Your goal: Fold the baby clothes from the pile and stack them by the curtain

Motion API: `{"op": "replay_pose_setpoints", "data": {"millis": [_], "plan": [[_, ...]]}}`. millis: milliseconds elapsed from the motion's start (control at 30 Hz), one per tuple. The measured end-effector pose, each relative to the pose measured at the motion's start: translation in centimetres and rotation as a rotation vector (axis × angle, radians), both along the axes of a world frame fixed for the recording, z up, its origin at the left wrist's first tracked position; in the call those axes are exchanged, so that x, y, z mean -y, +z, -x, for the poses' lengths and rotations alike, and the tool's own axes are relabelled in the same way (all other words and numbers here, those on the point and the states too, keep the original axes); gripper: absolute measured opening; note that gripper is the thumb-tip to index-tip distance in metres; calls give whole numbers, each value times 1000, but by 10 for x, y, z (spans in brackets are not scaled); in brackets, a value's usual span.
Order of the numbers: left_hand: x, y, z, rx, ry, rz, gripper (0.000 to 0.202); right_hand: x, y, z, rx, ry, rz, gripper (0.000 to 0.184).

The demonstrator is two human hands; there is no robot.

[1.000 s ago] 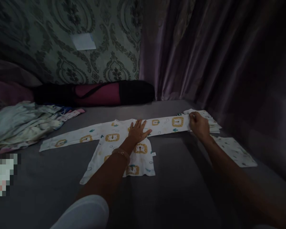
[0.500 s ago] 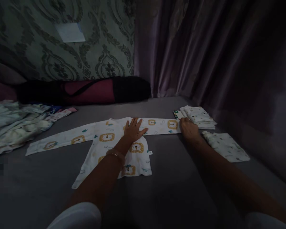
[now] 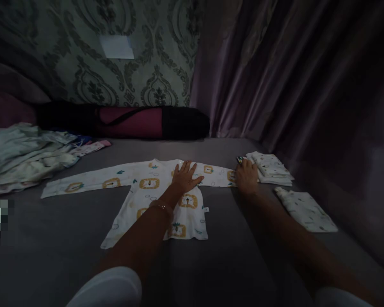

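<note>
A small white long-sleeved shirt (image 3: pixel 147 187) with yellow lion prints lies spread flat on a grey bed surface (image 3: pixel 230 251), both sleeves stretched out sideways. My left hand (image 3: pixel 185 177) rests flat on its chest near the right shoulder, fingers spread. My right hand (image 3: pixel 246 177) sits on the end of the shirt's right sleeve, fingers curled down over the cuff. A thin bracelet circles my left wrist.
A stack of folded white garments (image 3: pixel 270 167) lies just right of my right hand, and another folded piece (image 3: pixel 305 209) lies nearer. A heap of loose clothes (image 3: pixel 28 153) fills the left. A dark and maroon bolster (image 3: pixel 124 121) lines the patterned wall; curtains hang at the right.
My right hand has slid leftwards from the folded stack along the right sleeve to its cuff. My left hand has stayed flat on the shirt.
</note>
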State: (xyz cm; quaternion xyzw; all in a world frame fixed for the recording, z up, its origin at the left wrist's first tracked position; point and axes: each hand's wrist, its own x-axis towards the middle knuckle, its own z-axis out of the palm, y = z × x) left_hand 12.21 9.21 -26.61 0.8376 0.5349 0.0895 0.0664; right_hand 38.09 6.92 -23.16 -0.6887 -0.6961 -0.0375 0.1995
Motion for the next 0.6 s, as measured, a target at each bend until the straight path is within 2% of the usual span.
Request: {"op": "replay_pose_setpoints", "data": {"millis": [167,233,300,400,600], "plan": [[3,2,1,21,-7,-33,69,-7,-8,84,-159,303,133,51],[3,2,2,-5,-23,-30,64,-6,-15,116,-235,342,172,54],[1,0,3,-45,-25,-15,64,-4,-21,136,-258,346,207,59],[-1,-3,3,-106,-5,-19,64,-2,-26,139,-194,340,244,62],[0,-4,2,-105,-3,-49,67,5,-24,116,-140,289,335,66]]}}
